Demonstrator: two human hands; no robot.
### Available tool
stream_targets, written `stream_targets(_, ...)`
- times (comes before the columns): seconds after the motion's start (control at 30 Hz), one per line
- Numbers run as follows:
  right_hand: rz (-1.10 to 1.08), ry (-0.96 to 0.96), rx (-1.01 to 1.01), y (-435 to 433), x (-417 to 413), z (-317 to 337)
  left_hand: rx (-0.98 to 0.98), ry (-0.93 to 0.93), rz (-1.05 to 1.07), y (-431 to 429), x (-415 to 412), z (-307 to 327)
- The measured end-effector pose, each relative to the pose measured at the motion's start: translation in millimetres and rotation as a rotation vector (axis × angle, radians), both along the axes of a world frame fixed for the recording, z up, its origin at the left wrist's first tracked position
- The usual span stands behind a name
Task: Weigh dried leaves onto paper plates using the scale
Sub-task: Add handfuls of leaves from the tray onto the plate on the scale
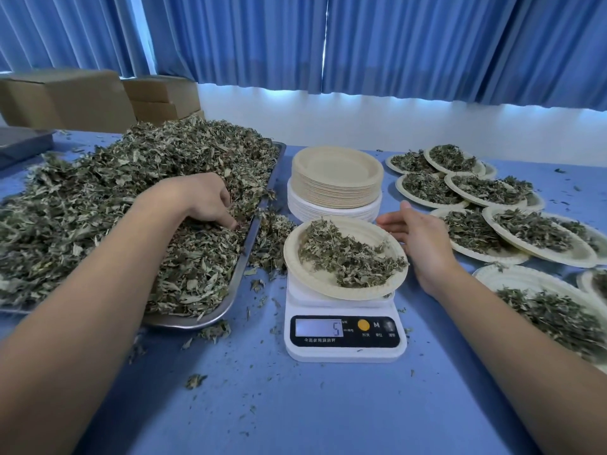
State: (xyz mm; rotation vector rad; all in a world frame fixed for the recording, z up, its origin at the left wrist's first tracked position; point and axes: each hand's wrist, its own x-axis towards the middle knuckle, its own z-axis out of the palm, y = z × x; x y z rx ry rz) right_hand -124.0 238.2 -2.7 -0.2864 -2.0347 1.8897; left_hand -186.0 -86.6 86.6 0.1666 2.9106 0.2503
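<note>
Right now, your left hand (205, 201) is reaching into the big pile of dried leaves (131, 198), at ten o'clock from the kitchen scale (343, 336). Its fingers are curling down into the pile and pinching some leaves. The pile is lying in a metal tray (190, 323) and is spilling over the tray's edge onto the blue tablecloth (295, 405).

The white kitchen scale is sitting in the middle, in front of you. Its little screen is showing a 5. A paper plate (312, 277) is resting on top of the scale, and a small heap of leaves (348, 254) is lying on that plate.

Your right hand (417, 231) is waiting at three o'clock from that plate, just beside its rim. The fingers are lying straight and close together, holding nothing. I cannot tell if they are touching the rim.

A stack of empty paper plates (338, 178) is standing at twelve o'clock from the scale. Many filled plates (532, 228) are lying at two and three o'clock, some of them overlapping. Brown cardboard boxes (65, 96) are sitting far back at ten o'clock, and blue curtains (394, 44) are hanging at twelve o'clock behind everything.
</note>
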Motion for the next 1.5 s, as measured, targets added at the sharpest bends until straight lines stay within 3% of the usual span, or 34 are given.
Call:
stream_targets(0.2,-0.006,0.004,0.018,-0.2,-0.7,-0.3,-0.017,-0.047,-0.121,3.3,4.4,2.8)
stream_targets(0.37,-0.007,0.003,0.017,-0.3,-0.7,-0.5,-0.055,-0.064,-0.087,5.9,8.0,6.9)
stream_targets(0.87,0.003,0.004,0.035,-3.5,3.6,2.7,0.229,0.319,0.049,6.0,0.2,11.9)
stream_targets(1.03,0.000,-0.004,0.042,-5.4,5.4,4.7,0.129,0.274,0.071,11.5,2.2,12.5)
stream_targets(1.37,0.010,-0.037,0.054,-6.3,8.6,9.5,0.127,0.212,0.018,12.5,4.2,7.8)
stream_targets(1.5,0.038,-0.156,0.253,1.4,10.5,25.9,0.372,0.359,-0.084,28.6,15.0,12.0)
